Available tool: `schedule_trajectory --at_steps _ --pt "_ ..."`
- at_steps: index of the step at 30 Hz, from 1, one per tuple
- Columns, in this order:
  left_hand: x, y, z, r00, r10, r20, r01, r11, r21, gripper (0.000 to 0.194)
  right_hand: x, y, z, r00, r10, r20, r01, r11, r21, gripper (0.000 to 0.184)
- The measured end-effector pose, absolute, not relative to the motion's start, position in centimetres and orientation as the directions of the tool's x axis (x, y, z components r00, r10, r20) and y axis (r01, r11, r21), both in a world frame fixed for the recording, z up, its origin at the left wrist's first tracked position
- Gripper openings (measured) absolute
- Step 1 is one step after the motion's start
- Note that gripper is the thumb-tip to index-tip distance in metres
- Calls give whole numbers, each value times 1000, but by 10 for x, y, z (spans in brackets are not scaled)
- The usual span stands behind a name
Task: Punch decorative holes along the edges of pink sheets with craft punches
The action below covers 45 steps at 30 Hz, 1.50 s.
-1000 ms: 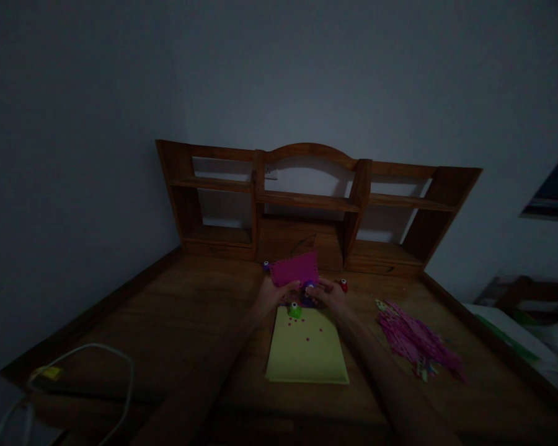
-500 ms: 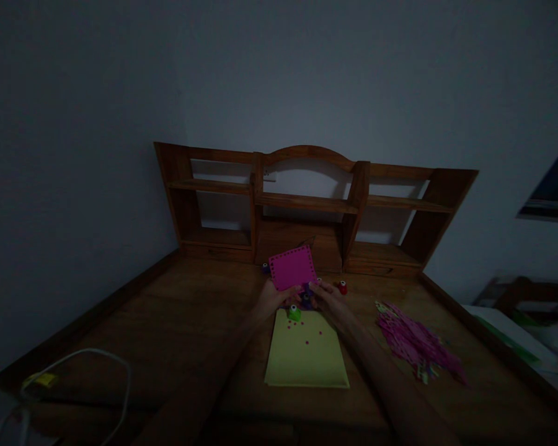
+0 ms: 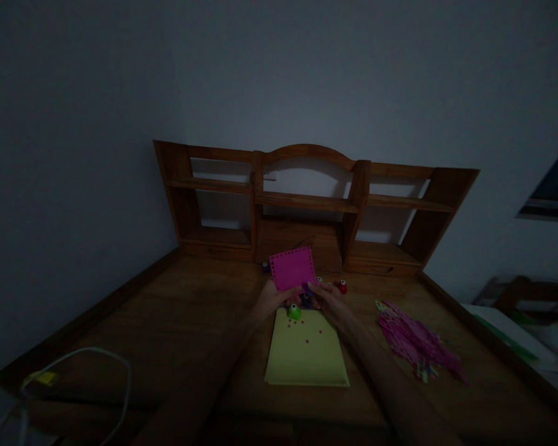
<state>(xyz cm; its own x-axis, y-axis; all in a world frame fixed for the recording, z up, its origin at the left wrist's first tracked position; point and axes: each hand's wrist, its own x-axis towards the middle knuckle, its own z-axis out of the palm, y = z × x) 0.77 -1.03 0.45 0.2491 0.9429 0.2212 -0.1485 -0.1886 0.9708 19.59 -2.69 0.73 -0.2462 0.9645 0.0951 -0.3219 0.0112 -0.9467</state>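
A pink sheet of paper (image 3: 292,269) with punched holes along its left and top edges is tilted up above the desk. My left hand (image 3: 273,298) is closed on its lower edge. At the sheet's lower right corner my right hand (image 3: 326,295) is closed around a small purple craft punch (image 3: 308,290), partly hidden by the fingers. Just below, a green craft punch (image 3: 294,313) sits at the top of a stack of yellow paper (image 3: 307,365). Several tiny pink cut-outs lie on the yellow sheet.
A red punch (image 3: 343,286) stands right of my right hand, and a dark purple punch (image 3: 265,267) left of the sheet. A heap of pink strips (image 3: 416,341) lies at the right. Behind rises a wooden shelf (image 3: 307,201). A white cable (image 3: 128,378) loops at front left.
The pink sheet has swung higher and turned, so its punched edges now face left and up. My right hand stays at the sheet's lower right corner with the purple punch.
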Motion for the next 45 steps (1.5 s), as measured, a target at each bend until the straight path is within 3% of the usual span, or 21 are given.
schedule_trajectory --at_steps 14,21,29,35,45 --pt "6 -10 6 271 933 239 -193 -191 962 41 187 -34 12 -176 977 121 -365 49 -930 25" --pt "9 -13 7 249 945 210 -158 -175 972 41 187 -33 13 -140 988 61 -365 6 -931 26" --pt "15 -28 23 202 960 192 -275 -132 952 52 185 -36 15 -132 991 7 -380 -44 -924 28" --pt "9 -21 20 144 966 214 -253 -173 952 49 186 -32 13 -81 996 -28 -364 -55 -930 29" --pt "3 -5 8 100 968 228 -227 -201 953 45 190 -31 12 -106 993 49 -388 4 -922 30"
